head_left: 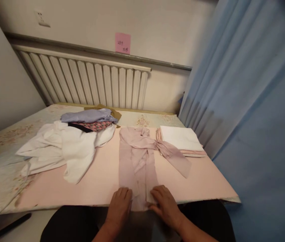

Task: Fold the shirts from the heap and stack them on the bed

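Observation:
A mauve-pink blouse (pixel 138 168) with long tie ends lies folded lengthwise in front of me, its hem reaching the table's front edge. One tie end (pixel 174 158) stretches out to the right, towards a folded stack. My left hand (pixel 120 203) rests on the blouse's lower left side, fingers laid out on the cloth and the thumb hidden. On the lower right side lies my right hand (pixel 164 204), its fingers bent a little and its thumb apart from them. The cloth between the two hands is in plain view.
Rumpled white clothing (pixel 64 148), a striped blue garment (pixel 89 116) and a patterned red one (pixel 98 126) lie left. At right is a folded stack with white cloth (pixel 181 137) on top. A white cord (pixel 18 191), radiator (pixel 87 79) and blue curtain (pixel 243 101) surround the table.

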{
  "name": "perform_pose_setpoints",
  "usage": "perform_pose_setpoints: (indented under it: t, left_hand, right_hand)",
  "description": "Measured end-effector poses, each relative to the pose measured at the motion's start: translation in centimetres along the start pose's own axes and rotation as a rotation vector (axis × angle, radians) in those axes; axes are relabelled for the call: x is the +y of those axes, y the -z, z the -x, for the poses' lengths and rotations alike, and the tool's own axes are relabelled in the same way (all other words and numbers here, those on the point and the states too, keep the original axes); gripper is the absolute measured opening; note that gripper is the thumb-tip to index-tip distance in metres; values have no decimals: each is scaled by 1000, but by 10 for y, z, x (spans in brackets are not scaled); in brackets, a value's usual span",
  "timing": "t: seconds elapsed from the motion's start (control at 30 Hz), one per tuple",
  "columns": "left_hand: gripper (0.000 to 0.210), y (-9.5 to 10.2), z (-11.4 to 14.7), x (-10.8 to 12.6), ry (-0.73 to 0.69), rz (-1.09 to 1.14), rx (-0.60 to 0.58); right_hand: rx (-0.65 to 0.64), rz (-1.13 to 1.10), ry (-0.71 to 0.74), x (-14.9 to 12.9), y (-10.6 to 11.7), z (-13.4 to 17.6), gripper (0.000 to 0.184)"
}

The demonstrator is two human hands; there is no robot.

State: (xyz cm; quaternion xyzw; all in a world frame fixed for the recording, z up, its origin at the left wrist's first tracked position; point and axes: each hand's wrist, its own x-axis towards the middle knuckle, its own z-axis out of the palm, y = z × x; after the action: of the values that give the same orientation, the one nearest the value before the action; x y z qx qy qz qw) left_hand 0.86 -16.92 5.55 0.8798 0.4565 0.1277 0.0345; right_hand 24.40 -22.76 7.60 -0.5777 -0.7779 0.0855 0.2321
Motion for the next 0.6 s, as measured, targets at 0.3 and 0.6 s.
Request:
perform_pose_setpoints:
  t: [0.3,0.6]
  left_hand:
    - [24,1,-12,3,-30,-140,-86]
    - [16,-3,-2,-1,-100,-104,-205]
  right_hand:
    - [33,189,21,1,-25,-6,10]
    - [82,67,36,-18,-19,0,10]
